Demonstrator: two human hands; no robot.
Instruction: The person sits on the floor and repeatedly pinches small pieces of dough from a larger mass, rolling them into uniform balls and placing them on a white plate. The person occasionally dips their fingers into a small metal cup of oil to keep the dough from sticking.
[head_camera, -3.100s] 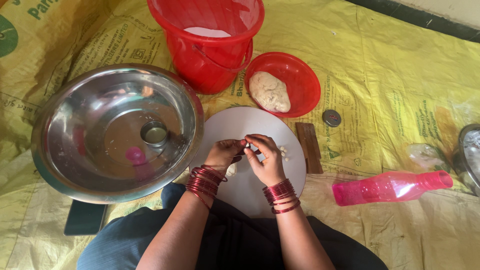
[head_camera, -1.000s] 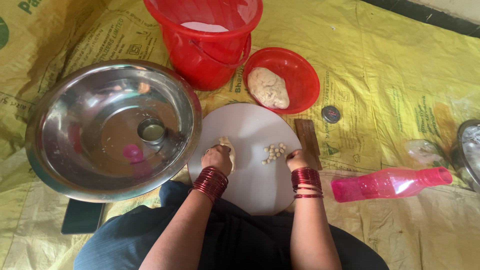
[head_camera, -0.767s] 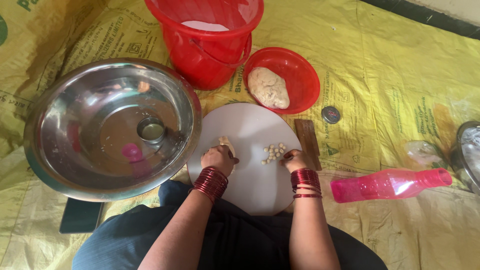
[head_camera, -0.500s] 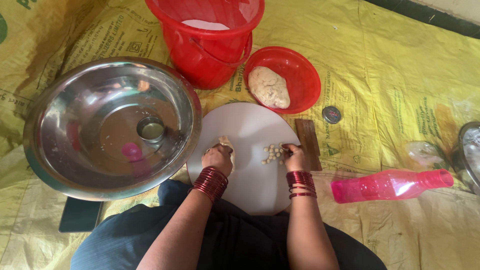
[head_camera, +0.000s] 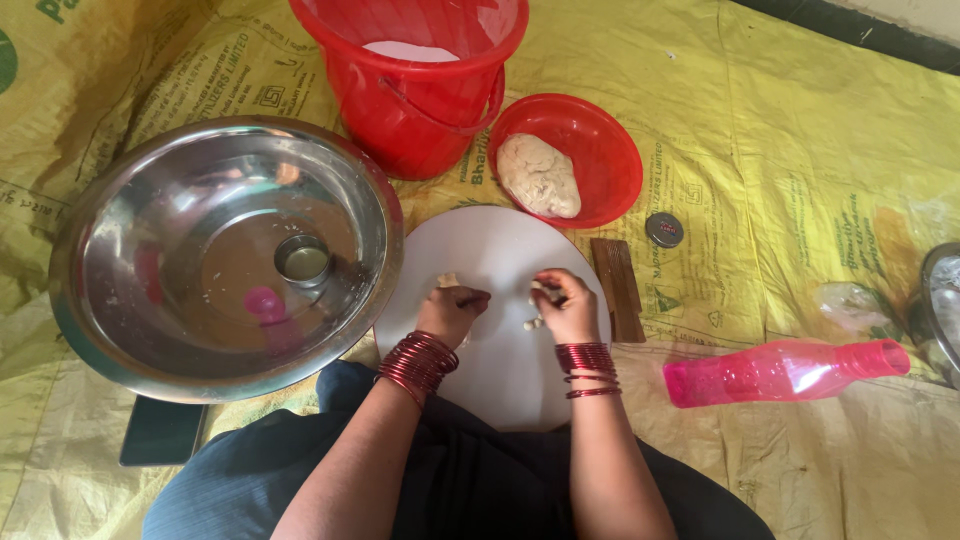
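A round white board (head_camera: 500, 370) lies on the floor in front of me. My left hand (head_camera: 452, 310) rests on it, curled around a small lump of dough (head_camera: 447, 281) that sticks out past the fingers. My right hand (head_camera: 566, 305) sits a little to the right on the board, fingers closed over several small dough pieces (head_camera: 534, 322). Both wrists wear red bangles. A red bowl (head_camera: 610, 140) with a larger dough ball (head_camera: 539, 176) stands just beyond the board.
A big steel basin (head_camera: 120, 330) holding a small steel cup (head_camera: 303, 260) sits at the left. A red bucket (head_camera: 420, 90) stands at the back. A pink bottle (head_camera: 780, 372) lies at the right beside a wooden block (head_camera: 618, 290). A yellow sheet covers the floor.
My right hand slid left from the board's right edge onto the dough pieces and closed over them. The left hand stayed put with its lump.
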